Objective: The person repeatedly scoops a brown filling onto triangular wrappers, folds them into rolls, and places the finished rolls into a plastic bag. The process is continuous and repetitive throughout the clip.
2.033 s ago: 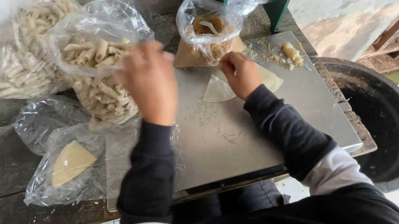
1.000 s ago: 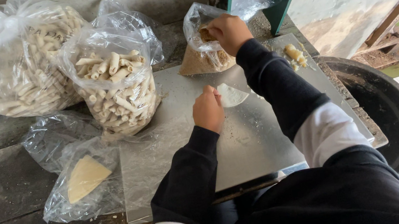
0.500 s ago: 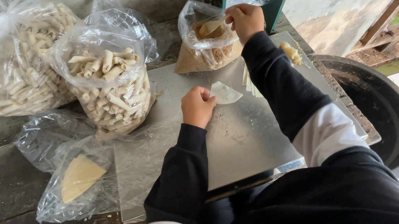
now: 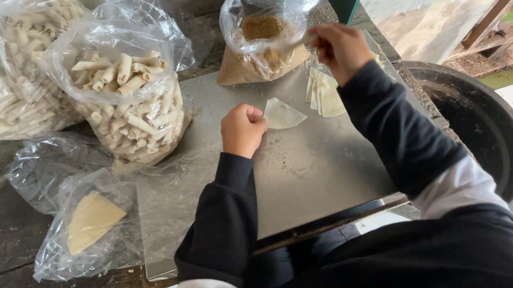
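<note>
The work in hand looks like filling a wrapper: one triangular wrapper (image 4: 282,115) lies flat on the metal sheet (image 4: 290,173) that tops the surface. The left hand (image 4: 242,130) rests just left of the wrapper, fingers curled shut and touching its edge to pin it. Beyond the wrapper and to its right, the right hand (image 4: 339,46) is at the mouth of the open bag of brown filling (image 4: 261,44), fingers pinched together — whether around a spoon or a pinch of filling I cannot tell. A small stack of spare wrappers (image 4: 324,91) sits just right of the wrapper.

The next move, I judge, calls for carrying the filling back over the wrapper without spilling, while the left hand keeps it from sliding.

Against the frame half a second earlier, the right hand has drawn slightly out of the bag — the left hand stays put.
</note>
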A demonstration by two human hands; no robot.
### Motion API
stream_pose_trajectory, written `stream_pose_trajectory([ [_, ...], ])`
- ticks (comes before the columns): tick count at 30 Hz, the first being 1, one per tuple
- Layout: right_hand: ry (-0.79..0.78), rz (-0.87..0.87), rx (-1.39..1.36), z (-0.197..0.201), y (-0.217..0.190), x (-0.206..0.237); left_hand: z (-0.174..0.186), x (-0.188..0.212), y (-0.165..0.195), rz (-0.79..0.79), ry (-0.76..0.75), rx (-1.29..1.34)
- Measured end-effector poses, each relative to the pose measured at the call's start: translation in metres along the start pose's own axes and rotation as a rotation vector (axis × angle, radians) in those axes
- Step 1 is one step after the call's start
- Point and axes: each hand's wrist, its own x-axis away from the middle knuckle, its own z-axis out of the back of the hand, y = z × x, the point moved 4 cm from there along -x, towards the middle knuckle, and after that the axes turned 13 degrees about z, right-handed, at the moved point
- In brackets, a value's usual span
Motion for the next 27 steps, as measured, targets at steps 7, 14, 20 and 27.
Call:
stream_pose_trajectory([
  [7, -0.121, -0.049, 0.258, 0.019, 0.039, 0.071, 0.000, 0.002, 0.003, 0.062, -0.102, 0.015],
  [14, -0.329, 0.333, 0.599, 0.001, 0.019, 0.112, 0.002, 0.003, 0.006, 0.075, -0.112, 0.017],
  [20, -0.621, 0.763, 0.846, -0.020, -0.012, 0.138, 0.003, 0.005, 0.009, 0.110, -0.144, 0.056],
  [27, -0.766, 0.946, 0.982, -0.011, -0.021, 0.152, 0.004, 0.007, 0.015, 0.100, -0.141, 0.050],
])
